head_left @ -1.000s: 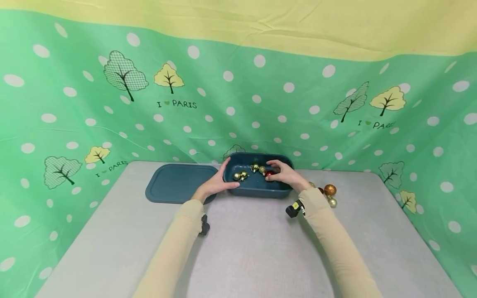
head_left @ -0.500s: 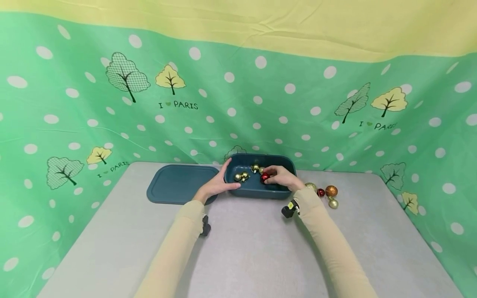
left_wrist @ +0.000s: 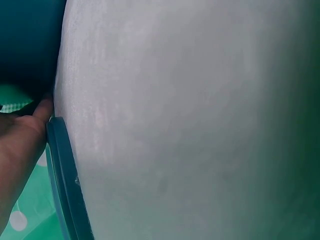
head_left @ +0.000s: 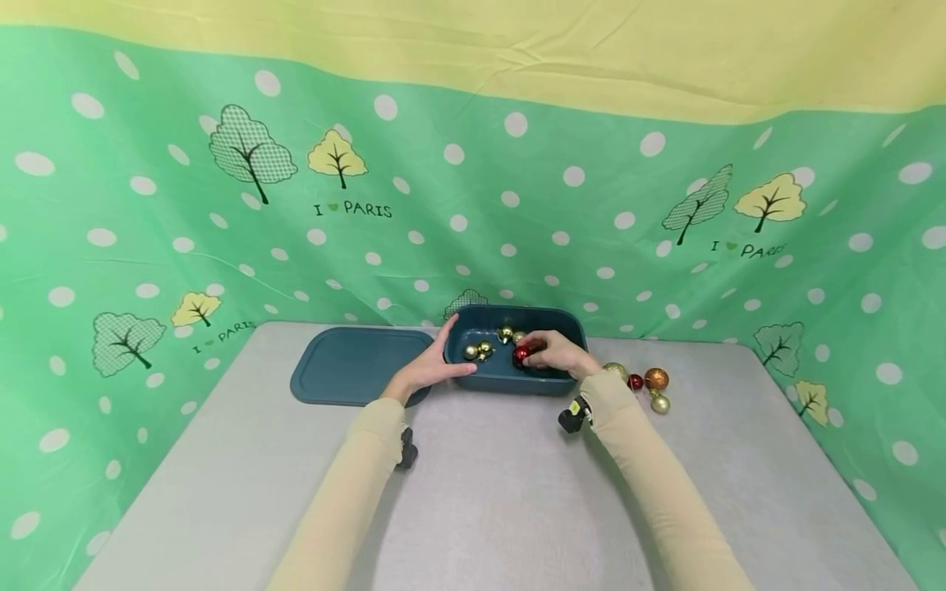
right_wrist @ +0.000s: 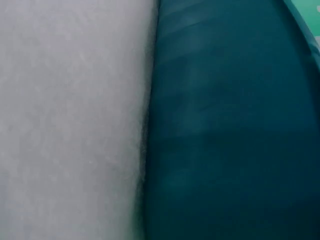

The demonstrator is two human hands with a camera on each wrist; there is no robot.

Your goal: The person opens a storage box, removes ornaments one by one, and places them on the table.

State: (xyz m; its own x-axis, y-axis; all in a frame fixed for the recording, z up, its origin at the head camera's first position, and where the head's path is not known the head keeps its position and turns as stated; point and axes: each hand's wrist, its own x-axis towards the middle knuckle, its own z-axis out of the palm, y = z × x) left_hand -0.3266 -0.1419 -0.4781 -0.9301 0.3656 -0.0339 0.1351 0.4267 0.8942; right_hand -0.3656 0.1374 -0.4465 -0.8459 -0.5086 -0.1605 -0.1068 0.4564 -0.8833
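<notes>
A dark blue rectangular box stands at the back of the table. My left hand rests against its left end, fingers straight along the side and thumb out toward the front wall. In the left wrist view part of that hand shows beside the box wall. Inside the box, my right hand pinches a shiny red bauble between thumb and fingers, low over the floor. Several small gold baubles lie in the box. The right wrist view shows only the box's outer wall and tabletop.
A flat blue lid lies left of the box, partly under the left hand. Right of the box sit an orange bauble, a red bauble and gold baubles on the grey table. A green printed cloth hangs behind.
My right hand has shifted slightly left and its fingers have drawn together, carrying the red bauble a little left and toward the front of the box. The left hand has stayed at the box's end.
</notes>
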